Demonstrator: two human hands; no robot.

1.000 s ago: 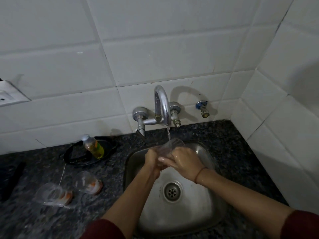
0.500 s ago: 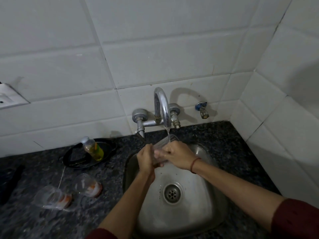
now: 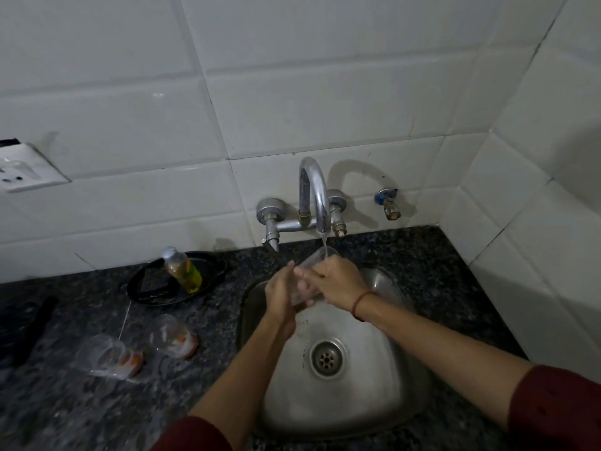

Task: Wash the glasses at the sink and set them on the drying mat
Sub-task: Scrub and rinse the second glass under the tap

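A clear glass (image 3: 314,259) is tilted under the running tap (image 3: 313,196), over the back of the steel sink (image 3: 400,362). My left hand (image 3: 280,296) holds its base and my right hand (image 3: 338,281) wraps its side; most of the glass is hidden by my fingers. Water falls into its mouth. Two more clear glasses with orange marks lie on their sides on the dark counter to the left, one (image 3: 174,336) nearer the sink, the other (image 3: 109,356) further left.
A black dish (image 3: 143,288) with a tilted yellow-green soap bottle (image 3: 182,270) stands at the back left. A dark object (image 3: 29,330) lies at the far left. A small wall valve (image 3: 388,203) and the tiled corner wall close the right side.
My hands and the glass have stayed under the stream, drawing slightly closer together around the glass. The view has shifted a little.
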